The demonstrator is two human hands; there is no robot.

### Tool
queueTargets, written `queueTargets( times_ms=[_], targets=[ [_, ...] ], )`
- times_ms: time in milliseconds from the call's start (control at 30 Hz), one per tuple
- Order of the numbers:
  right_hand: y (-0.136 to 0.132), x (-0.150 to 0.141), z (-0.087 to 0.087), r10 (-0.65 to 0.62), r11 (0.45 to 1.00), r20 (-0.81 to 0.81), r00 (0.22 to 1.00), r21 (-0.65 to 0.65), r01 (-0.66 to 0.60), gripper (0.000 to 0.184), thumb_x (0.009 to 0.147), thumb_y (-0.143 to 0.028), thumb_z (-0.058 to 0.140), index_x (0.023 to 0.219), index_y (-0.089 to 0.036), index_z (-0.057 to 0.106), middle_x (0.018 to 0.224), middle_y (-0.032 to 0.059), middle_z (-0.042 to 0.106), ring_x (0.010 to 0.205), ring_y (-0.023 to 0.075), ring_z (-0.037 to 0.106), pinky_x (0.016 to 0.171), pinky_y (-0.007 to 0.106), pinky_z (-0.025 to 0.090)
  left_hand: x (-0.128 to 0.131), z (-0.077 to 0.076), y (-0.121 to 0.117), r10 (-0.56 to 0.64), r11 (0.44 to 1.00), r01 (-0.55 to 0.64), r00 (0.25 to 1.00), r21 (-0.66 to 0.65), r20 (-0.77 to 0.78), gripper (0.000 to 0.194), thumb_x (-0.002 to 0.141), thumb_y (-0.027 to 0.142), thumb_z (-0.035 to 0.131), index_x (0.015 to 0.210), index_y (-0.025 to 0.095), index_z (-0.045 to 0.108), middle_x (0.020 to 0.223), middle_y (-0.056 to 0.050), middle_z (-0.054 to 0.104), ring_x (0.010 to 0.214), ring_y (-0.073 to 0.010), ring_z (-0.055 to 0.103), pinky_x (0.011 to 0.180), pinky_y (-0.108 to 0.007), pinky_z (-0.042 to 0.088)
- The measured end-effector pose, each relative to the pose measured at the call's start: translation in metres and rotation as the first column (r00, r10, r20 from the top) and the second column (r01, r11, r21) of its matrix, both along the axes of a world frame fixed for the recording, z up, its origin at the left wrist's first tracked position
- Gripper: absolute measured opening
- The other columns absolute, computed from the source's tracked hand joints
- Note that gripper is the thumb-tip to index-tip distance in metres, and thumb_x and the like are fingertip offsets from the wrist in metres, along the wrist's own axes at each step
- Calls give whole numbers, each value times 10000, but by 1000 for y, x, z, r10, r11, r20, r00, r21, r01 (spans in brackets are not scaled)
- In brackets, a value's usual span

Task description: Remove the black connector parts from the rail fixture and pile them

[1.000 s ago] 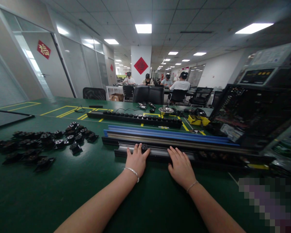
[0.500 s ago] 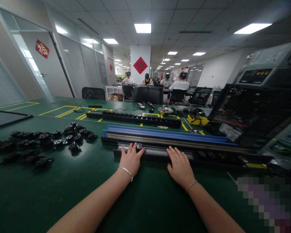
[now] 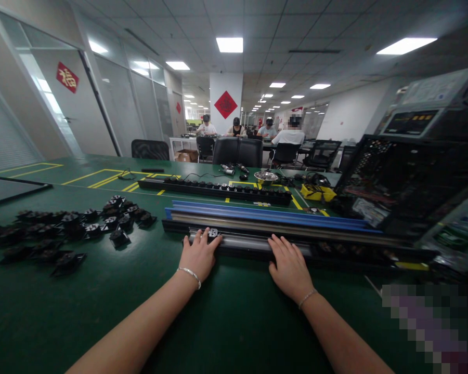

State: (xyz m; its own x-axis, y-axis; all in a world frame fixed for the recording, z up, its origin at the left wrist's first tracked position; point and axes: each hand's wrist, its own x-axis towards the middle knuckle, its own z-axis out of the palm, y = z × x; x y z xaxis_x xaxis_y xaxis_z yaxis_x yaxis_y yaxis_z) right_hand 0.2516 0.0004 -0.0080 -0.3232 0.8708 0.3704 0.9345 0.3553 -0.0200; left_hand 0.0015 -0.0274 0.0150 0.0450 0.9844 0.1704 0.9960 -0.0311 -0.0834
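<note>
My left hand [image 3: 198, 255] rests at the left end of a long black rail [image 3: 249, 244] with a shiny grey channel. A small silver-and-black part [image 3: 213, 233] sits in that channel, held between my thumb and index finger; the other fingers stretch over the rail. My right hand [image 3: 291, 265] lies farther right, its fingers extended flat across the same rail and its thumb tucked near the front edge. Behind it runs a blue-edged rail [image 3: 257, 214]. Toward its right end, the black rail shows several dark parts inside, hard to make out.
Several loose black parts [image 3: 119, 238] are scattered on the green table [image 3: 113, 317] at left. Farther back lie a filled black rail [image 3: 218, 191], a metal bowl [image 3: 265, 177] and a yellow tray [image 3: 317, 192]. An open computer case [image 3: 409, 176] stands right. Several people sit beyond.
My left hand has moved a little to the left along the rail, and the small silver-and-black part has moved with it. The right hand stays in place.
</note>
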Motion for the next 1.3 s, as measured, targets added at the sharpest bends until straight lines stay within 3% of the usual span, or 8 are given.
queueTargets(
  times_ms=[500, 1300],
  targets=[
    [0, 0, 1, -5, 1000, 0, 1000, -10, 5, 550, 792, -179, 405, 1340, -153, 446, 1439, 41, 401, 1331, 219, 307, 1097, 420, 216, -11, 3, 0, 20, 1000, -20, 1000, -24, -23, 570, 806, 226, 476, 1354, 358, 388, 1472, -106, 345, 1337, -334, 312, 999, -587, 292],
    [1, 0, -1, 0, 1000, -1, 1000, -2, 0, 554, 784, -181, 415, 1336, -155, 445, 1431, 56, 412, 1327, 222, 310, 1087, 421, 225, -50, 3, -4, 100, 995, -99, 995, -16, 15, 537, 803, 233, 473, 1331, 317, 428, 1468, -108, 352, 1306, -306, 373, 976, -483, 368]
  ],
)
